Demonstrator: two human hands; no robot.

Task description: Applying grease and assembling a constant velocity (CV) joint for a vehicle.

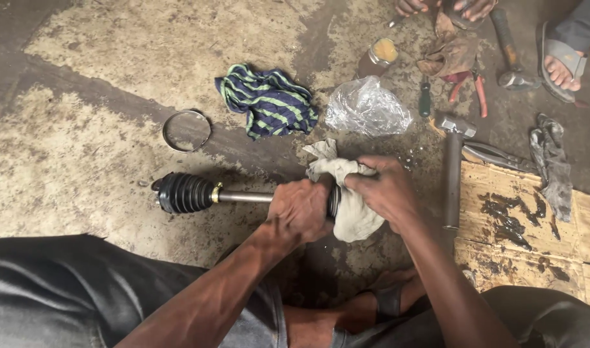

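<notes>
Colours on the workshop floor

Navy cotton rag with green stripes (269, 100); pale grey cloth (353, 206); black ribbed rubber boot (185, 193); brown cardboard sheet, black-stained (520, 219).

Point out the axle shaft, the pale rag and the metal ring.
axle shaft (243, 196): head view, bare steel rod.
pale rag (354, 216): head view, lower fold.
metal ring (168, 138): head view, left rim.

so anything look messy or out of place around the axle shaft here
Yes: dark grease is smeared over the cardboard sheet right of the hammer. A loose metal ring lies apart on the floor, away from the shaft that both hands grip.
</notes>
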